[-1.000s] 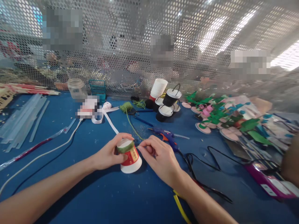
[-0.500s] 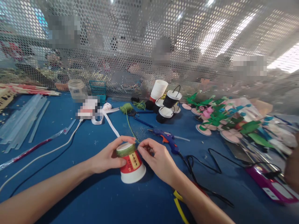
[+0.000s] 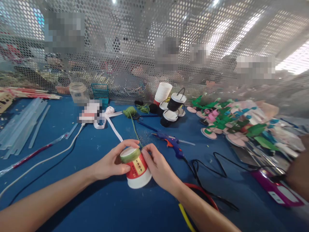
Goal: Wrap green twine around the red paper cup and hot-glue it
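Note:
An upside-down paper cup (image 3: 137, 167), red and white with a printed label, sits slightly tilted in front of me. Green yarn (image 3: 130, 156) is wound around its upper end. My left hand (image 3: 113, 161) grips the cup from the left, thumb on the front and fingers over the top. At the cup's right side, my right hand (image 3: 155, 164) pinches the green strand close to the wound band. That strand runs back to a green yarn ball (image 3: 129, 111).
A blue glue gun (image 3: 172, 143) lies right of the cup, its black cord trailing to a purple power strip (image 3: 276, 188). Behind stand small black buckets (image 3: 170, 117) and stacked paper cups (image 3: 163, 92). Craft flowers (image 3: 224, 124) are at right, clear glue sticks (image 3: 24, 122) at left.
My right hand has moved in against the cup's right side with the strand. The cup has turned and shifted slightly; my left hand keeps its hold.

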A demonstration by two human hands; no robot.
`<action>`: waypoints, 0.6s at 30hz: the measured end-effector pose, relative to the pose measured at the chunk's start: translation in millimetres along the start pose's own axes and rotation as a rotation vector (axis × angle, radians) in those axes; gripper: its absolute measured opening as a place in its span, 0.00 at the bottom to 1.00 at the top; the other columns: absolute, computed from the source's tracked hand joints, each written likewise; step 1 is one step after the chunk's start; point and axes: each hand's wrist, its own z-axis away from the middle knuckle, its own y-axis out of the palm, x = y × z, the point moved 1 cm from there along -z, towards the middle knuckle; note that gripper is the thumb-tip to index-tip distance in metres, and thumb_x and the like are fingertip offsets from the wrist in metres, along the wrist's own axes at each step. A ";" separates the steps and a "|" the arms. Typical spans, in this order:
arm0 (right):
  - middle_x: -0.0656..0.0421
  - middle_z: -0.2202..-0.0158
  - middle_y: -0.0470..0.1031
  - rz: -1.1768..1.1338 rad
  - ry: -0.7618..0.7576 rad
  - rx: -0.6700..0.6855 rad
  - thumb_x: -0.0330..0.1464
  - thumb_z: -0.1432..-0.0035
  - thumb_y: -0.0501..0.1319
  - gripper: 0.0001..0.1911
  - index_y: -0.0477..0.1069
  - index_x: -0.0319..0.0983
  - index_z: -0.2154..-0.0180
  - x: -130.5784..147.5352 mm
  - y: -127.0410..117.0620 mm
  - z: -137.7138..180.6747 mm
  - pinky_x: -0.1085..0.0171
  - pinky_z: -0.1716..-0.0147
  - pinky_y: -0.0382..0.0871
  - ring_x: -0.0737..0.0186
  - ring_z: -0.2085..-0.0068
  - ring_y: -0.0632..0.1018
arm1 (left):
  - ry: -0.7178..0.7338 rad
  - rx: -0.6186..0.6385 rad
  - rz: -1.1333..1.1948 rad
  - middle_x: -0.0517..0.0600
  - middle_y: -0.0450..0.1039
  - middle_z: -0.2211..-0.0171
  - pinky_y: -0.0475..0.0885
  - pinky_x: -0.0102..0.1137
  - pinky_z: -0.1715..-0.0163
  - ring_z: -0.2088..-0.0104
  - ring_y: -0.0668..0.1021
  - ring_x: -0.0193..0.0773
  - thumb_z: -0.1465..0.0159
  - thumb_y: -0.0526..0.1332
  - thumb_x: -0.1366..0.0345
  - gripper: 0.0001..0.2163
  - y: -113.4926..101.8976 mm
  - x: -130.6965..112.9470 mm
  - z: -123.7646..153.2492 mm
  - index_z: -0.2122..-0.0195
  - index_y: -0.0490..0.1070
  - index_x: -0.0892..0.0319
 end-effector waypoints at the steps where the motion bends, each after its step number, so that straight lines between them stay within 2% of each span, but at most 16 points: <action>1: 0.64 0.77 0.59 -0.012 0.005 0.005 0.38 0.41 0.45 0.11 0.55 0.40 0.72 -1.0 0.5 0.0 0.67 0.77 0.59 0.68 0.76 0.62 | -0.001 0.003 -0.008 0.53 0.52 0.43 0.66 0.38 0.54 0.47 0.65 0.48 0.49 0.61 0.69 0.20 0.2 -0.4 0.0 0.54 0.63 0.54; 4: 0.64 0.77 0.58 -0.023 0.012 -0.009 0.38 0.41 0.45 0.11 0.55 0.40 0.72 -3.1 1.4 -0.8 0.68 0.77 0.59 0.68 0.76 0.62 | -0.002 -0.008 -0.046 0.53 0.50 0.43 0.66 0.38 0.54 0.46 0.63 0.47 0.47 0.61 0.69 0.19 0.0 -1.5 -0.2 0.54 0.63 0.53; 7: 0.65 0.78 0.57 0.007 -0.014 -0.078 0.38 0.41 0.46 0.11 0.55 0.40 0.73 -4.6 1.1 -2.3 0.68 0.79 0.59 0.69 0.77 0.62 | 0.023 -0.039 -0.136 0.53 0.49 0.44 0.65 0.39 0.52 0.46 0.62 0.47 0.46 0.61 0.68 0.18 0.0 -1.1 -1.3 0.53 0.63 0.53; 11: 0.64 0.78 0.61 0.091 -0.086 -0.198 0.36 0.40 0.45 0.09 0.54 0.41 0.71 -7.2 0.0 -5.3 0.68 0.78 0.60 0.69 0.77 0.65 | 0.076 -0.163 -0.261 0.53 0.54 0.47 0.60 0.40 0.47 0.46 0.61 0.46 0.46 0.61 0.68 0.20 2.5 1.6 -4.4 0.52 0.61 0.54; 14: 0.62 0.77 0.63 0.206 -0.150 -0.249 0.34 0.40 0.45 0.07 0.54 0.41 0.71 -8.9 0.5 -6.6 0.68 0.77 0.62 0.68 0.77 0.67 | 0.030 -0.243 -0.284 0.54 0.57 0.49 0.62 0.41 0.49 0.50 0.65 0.46 0.49 0.63 0.66 0.20 6.2 3.3 -7.6 0.54 0.62 0.55; 18: 0.61 0.76 0.65 0.303 -0.212 -0.252 0.32 0.41 0.45 0.06 0.54 0.41 0.71 -9.6 2.6 -6.4 0.67 0.77 0.62 0.67 0.77 0.69 | -0.052 -0.311 -0.338 0.53 0.60 0.50 0.65 0.42 0.55 0.56 0.69 0.44 0.50 0.64 0.63 0.20 9.6 2.7 -13.0 0.57 0.61 0.57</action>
